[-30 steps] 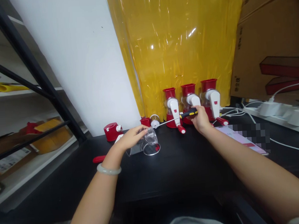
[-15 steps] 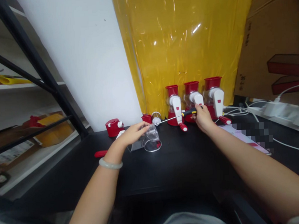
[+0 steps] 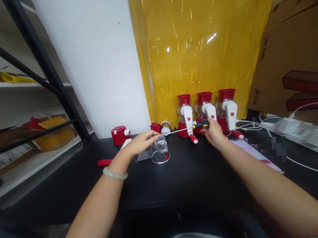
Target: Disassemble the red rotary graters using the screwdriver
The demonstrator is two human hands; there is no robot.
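The right grip (image 3: 213,133) is clasping a screwdriver (image 3: 200,125), its long axis running toward nine o'clock, to a clear plastic housing (image 3: 161,145), which the nearer left grip (image 3: 140,143) is holding on the table (image 3: 178,182).

A yellow plastic sheet (image 3: 203,52) hangs beside a cardboard box (image 3: 296,51).

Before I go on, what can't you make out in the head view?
All in the head view:
Tip of the black-and-yellow screwdriver: too small to tell whether it touches the clear plastic body.
Part of that body: hidden by the left hand.
Screwdriver handle's end: covered by the right hand.
Flat pale-screened device: text blurred.
Brown cardboard box: cut off by the right edge.
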